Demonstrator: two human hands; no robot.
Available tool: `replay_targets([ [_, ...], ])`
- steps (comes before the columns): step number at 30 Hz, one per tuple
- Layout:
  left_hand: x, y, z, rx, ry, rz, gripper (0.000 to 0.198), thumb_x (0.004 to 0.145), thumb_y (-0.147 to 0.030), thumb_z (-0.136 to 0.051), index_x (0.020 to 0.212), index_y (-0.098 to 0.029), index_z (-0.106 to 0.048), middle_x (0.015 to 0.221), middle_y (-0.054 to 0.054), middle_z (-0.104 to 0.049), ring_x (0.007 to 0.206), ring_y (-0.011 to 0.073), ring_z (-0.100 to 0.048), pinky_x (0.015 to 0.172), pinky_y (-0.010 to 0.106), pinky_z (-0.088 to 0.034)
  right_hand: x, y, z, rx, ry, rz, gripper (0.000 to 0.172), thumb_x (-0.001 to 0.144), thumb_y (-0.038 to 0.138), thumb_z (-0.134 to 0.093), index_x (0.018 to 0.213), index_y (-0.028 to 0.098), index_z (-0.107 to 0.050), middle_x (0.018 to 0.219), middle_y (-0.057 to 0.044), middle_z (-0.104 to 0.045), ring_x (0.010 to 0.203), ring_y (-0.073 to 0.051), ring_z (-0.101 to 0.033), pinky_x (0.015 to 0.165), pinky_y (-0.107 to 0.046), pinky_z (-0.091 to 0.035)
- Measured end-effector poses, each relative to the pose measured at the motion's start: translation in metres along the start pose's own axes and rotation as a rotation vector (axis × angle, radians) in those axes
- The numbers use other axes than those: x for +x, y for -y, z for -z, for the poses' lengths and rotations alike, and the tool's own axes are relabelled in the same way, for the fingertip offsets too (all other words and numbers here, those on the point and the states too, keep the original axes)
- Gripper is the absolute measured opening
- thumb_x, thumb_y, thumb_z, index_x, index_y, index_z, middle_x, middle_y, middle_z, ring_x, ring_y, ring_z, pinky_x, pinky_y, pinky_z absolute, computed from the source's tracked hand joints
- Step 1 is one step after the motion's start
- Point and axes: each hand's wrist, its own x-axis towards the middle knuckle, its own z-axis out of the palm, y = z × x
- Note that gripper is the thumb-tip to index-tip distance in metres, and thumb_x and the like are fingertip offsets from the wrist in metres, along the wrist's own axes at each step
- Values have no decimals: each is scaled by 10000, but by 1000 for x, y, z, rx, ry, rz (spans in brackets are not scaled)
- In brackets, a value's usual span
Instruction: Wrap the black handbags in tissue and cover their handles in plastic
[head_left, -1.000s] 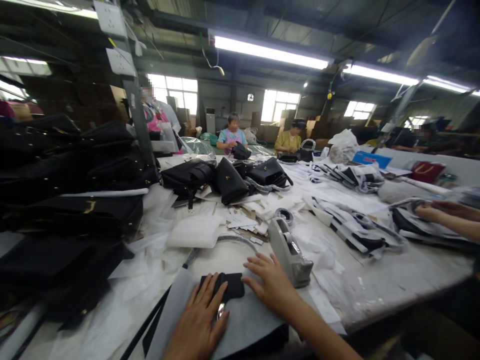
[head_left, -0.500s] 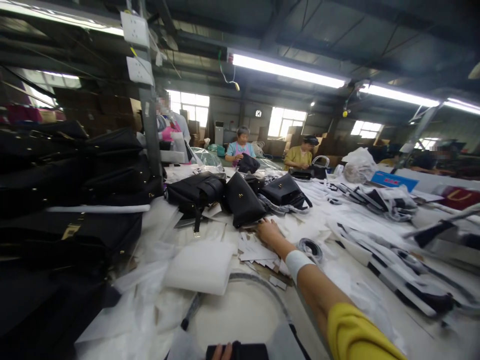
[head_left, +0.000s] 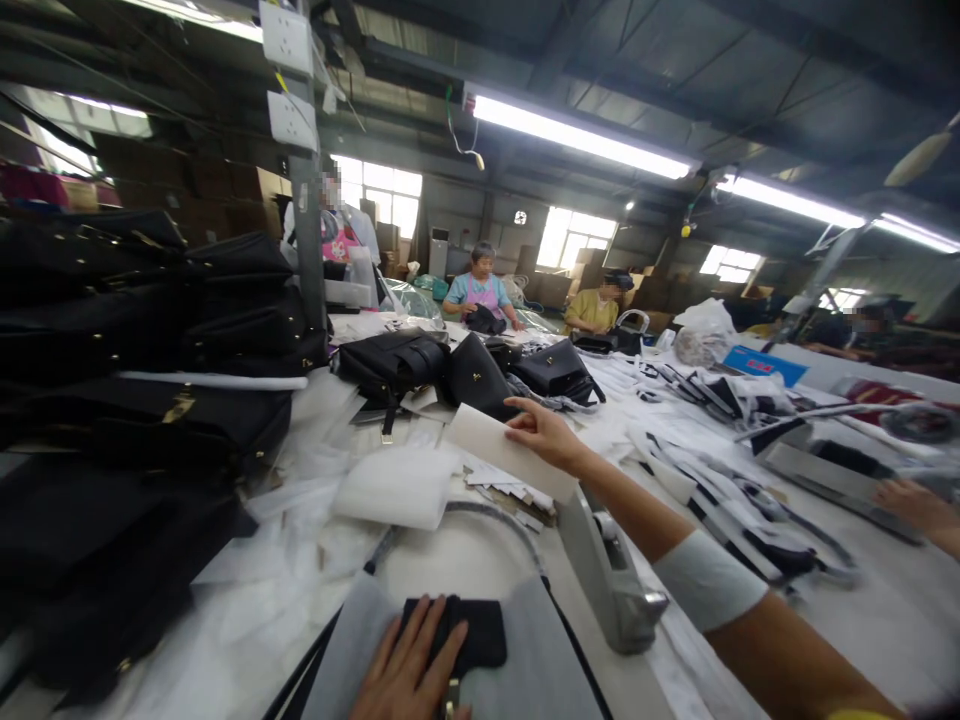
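My left hand [head_left: 412, 665] lies flat, fingers a little apart, on the black flap [head_left: 484, 632] of a handbag in front of me. White foam sheets [head_left: 551, 660] cover the bag on both sides of that flap, and its wrapped handle [head_left: 487, 512] arches away from me. My right hand [head_left: 544, 435] pinches the edge of a white sheet [head_left: 495, 445], raised over a pile of card scraps [head_left: 510, 492]. A grey tape dispenser [head_left: 611, 580] stands below my right forearm.
Stacked black bags [head_left: 150, 330] fill the left side, beside a metal post [head_left: 309, 240]. Several black bags [head_left: 476, 375] lie ahead. Loose foam sheets [head_left: 397, 485] are at left. A co-worker's hand [head_left: 922, 505] is at far right; other people sit across the table.
My right hand has lifted a white sheet from the scrap pile and drawn it up. My left hand and the bag have come further into view. The tape dispenser now shows.
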Motion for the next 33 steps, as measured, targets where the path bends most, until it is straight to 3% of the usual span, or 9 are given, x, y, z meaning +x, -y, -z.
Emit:
replay_targets([
  [4, 9, -9, 39, -149, 12, 185, 530, 900, -408, -572, 1376, -184, -512, 1395, 117, -569, 1243, 303, -561, 998, 455, -496, -63, 53, -10, 506, 362, 32, 367, 907, 380, -598, 1203, 172, -661, 1107, -59, -724, 916, -167, -675, 825, -284, -520],
  [6, 6, -16, 48, -234, -57, 278, 310, 917, -348, -570, 1169, -183, -644, 1157, 109, -705, 1064, 277, -661, 946, 442, -517, -93, 76, -28, 676, 495, 23, 345, 899, 378, -604, 1178, 191, -682, 1132, -47, -719, 956, -178, -668, 860, -297, -510],
  [8, -1, -22, 52, -297, -118, 304, 194, 946, -305, -531, 934, -208, -699, 859, 61, -746, 799, 227, -708, 793, 371, -553, -115, 94, -52, 660, 520, 25, 296, 892, 328, -604, 1145, 212, -705, 1105, -24, -732, 972, -186, -670, 877, -302, -508],
  [11, -10, -26, 58, -337, -116, 264, 338, 970, -297, -481, 704, -221, -677, 574, 12, -670, 521, 168, -647, 582, 279, -511, -134, 107, -87, 562, 451, 67, 267, 875, 241, -592, 1099, 211, -733, 1072, -17, -750, 991, -200, -677, 908, -304, -503],
  [15, -10, -26, 79, -371, -5, 262, 279, 946, -273, -511, 717, -228, -664, 569, -2, -655, 502, 163, -636, 511, 264, -462, -144, 108, -111, 409, 334, 154, 261, 894, 229, -574, 1096, 215, -738, 1080, -30, -752, 1001, -203, -683, 909, -286, -496],
  [19, -16, -26, 92, -425, 100, 207, 226, 974, -277, -476, 899, -238, -686, 697, -1, -707, 582, 172, -671, 547, 271, -494, -155, 107, -115, 269, 242, 245, 252, 932, 246, -561, 1130, 235, -716, 1074, -35, -742, 970, -184, -679, 886, -261, -484],
  [25, -37, -32, 81, -313, -152, 60, 198, 954, -161, -548, 1119, -165, -657, 958, 40, -767, 807, 168, -726, 779, 287, -560, -171, 106, -130, 65, 148, 273, 219, 970, 261, -522, 1109, 250, -691, 1052, -24, -720, 936, -162, -663, 841, -236, -476],
  [29, -31, -35, 97, -314, -240, 39, 162, 923, -138, -591, 1059, -163, -677, 954, 35, -768, 861, 167, -725, 877, 287, -553, -177, 104, -140, -65, 82, 298, 189, 963, 217, -518, 1062, 236, -677, 1055, -28, -702, 979, -176, -614, 850, -255, -464],
  [33, -4, -28, 107, -379, -106, 142, 160, 925, -189, -585, 1063, -184, -667, 995, 42, -746, 888, 168, -712, 842, 258, -567, -179, 105, -145, -165, 47, 322, 154, 893, 162, -589, 1019, 216, -658, 1017, -50, -686, 986, -212, -555, 846, -300, -448],
])
